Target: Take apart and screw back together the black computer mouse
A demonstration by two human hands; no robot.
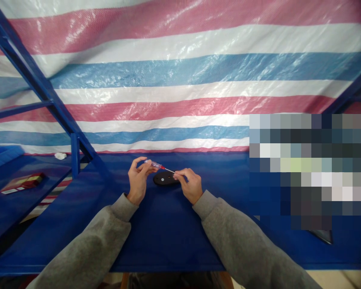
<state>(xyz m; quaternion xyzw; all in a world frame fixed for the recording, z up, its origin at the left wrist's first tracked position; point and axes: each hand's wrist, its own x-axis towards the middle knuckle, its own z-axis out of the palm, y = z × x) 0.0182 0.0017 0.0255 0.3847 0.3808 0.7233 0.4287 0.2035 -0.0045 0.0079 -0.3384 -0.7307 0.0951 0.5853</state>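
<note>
My left hand holds a small screwdriver with a clear and red handle, pinched between thumb and fingers. Its thin metal shaft points right and slightly down. The shaft tip ends at the fingertips of my right hand. Those fingertips also rest at the right end of a flat black oval piece, which lies on the blue tabletop between my hands. I cannot tell whether my right hand grips the piece or the shaft. Grey sleeves cover both forearms.
A striped pink, white and blue tarp hangs behind the table. A blue metal frame rises at the left, beside a blue shelf holding a red and yellow box. A small white scrap lies farther back. The right side is pixelated.
</note>
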